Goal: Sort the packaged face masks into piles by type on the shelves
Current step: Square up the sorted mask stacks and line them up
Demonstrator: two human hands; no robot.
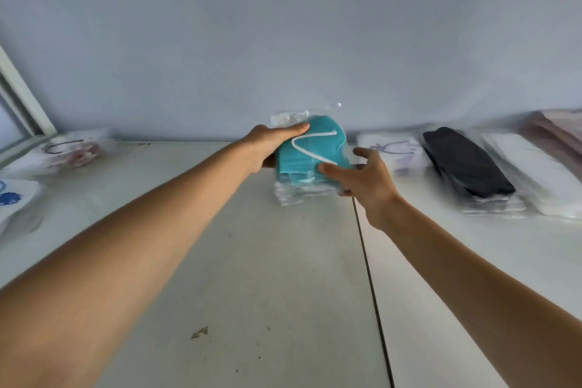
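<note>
Far to the left of the fingers, near the window frame (22, 94): a pack with a blue print (11, 198) at the shelf edge, and beyond it a clear-wrapped pack with a reddish and dark design (71, 149), too blurred to name more closely. Left hand (271, 143) laid along the upper left side of the teal mask packs (310, 154), fingers straight and together over the top, thumb hidden underneath, so seemingly pinching the stack edge. Teal masks in clear film, topmost showing a white ear loop, sitting on more clear-wrapped packs, directly between the two hands on the white shelf (267, 261), close to the back wall. Right hand (362, 178) at the lower right corner of the same stack, fingers spread apart and relaxed, fingertips touching the film, nothing gripped. Just right of those fingers, a white pack with a purple print (395, 151); farther right, a black mask pile (466, 164), then a white mask pile (535, 173), then pinkish packs (557, 132) at the frame edge. Handling, as a judgement: light, soft, compressible, and slick in the film, so likely to slide apart if pushed from one side only. Best taken with flat palms on opposite sides, or pinched through the whole thickness at the edges, not by the loose sealed flap at the top.
</note>
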